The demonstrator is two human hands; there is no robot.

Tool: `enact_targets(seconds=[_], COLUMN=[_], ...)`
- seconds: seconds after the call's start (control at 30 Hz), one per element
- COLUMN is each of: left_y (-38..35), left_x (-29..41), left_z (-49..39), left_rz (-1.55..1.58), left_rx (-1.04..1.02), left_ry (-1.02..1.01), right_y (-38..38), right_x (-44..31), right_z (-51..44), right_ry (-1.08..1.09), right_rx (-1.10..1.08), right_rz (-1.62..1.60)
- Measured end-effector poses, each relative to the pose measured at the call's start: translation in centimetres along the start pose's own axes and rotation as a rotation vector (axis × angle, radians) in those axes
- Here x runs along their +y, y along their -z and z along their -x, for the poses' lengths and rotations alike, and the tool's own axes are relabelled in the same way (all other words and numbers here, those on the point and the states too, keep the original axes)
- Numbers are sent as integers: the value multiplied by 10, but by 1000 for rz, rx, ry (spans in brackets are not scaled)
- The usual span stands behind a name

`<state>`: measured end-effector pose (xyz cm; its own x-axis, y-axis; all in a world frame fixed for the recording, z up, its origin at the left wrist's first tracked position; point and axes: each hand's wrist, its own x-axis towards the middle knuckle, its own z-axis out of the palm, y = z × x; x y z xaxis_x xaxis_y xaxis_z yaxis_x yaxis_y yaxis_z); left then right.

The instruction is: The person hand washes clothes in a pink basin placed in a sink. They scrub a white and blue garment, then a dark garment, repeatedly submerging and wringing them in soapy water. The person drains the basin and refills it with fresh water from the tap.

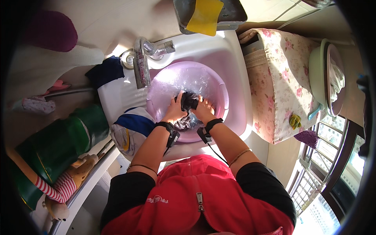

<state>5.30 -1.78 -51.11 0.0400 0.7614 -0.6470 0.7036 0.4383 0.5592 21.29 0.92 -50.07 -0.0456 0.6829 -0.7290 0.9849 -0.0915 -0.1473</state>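
A pink-purple plastic basin (222,88) with water in it stands in the white sink (239,102). My left hand (175,110) grips the left side of a dark cloth (189,101) in the water. On the cloth's right side, my right hand (204,110) has its fingers closed around an edge. Part of the cloth lies below the surface near my wrists. Both wrists bear black straps with small devices. A metal faucet (142,69) reaches over the basin's upper left rim.
White and blue cloth (133,126) lies on the sink's left edge, a navy cloth (107,72) behind it. A yellow cloth (205,16) hangs over a grey tray. At right, a floral-covered appliance (289,79) bears a green basin (317,70). A plush toy (66,188) hangs at lower left.
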Motion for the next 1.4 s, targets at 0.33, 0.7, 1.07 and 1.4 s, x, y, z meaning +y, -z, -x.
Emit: enact_targets(seconds=[0.33, 0.7, 1.07, 1.4], left_y=[11, 37, 23, 33], left_x=[-19, 49, 29, -2], left_z=[-22, 35, 40, 23], left_rz=[1155, 1744, 1339, 130], left_rx=[-64, -511, -33, 161], left_ry=[124, 135, 57, -240], right_y=[-5, 58, 50, 32], right_x=[37, -22, -33, 30], right_z=[-12, 111, 52, 13], right_ry=[189, 681, 243, 45], right_rx=[213, 392, 228, 201], right_rz=[-740, -457, -665, -463])
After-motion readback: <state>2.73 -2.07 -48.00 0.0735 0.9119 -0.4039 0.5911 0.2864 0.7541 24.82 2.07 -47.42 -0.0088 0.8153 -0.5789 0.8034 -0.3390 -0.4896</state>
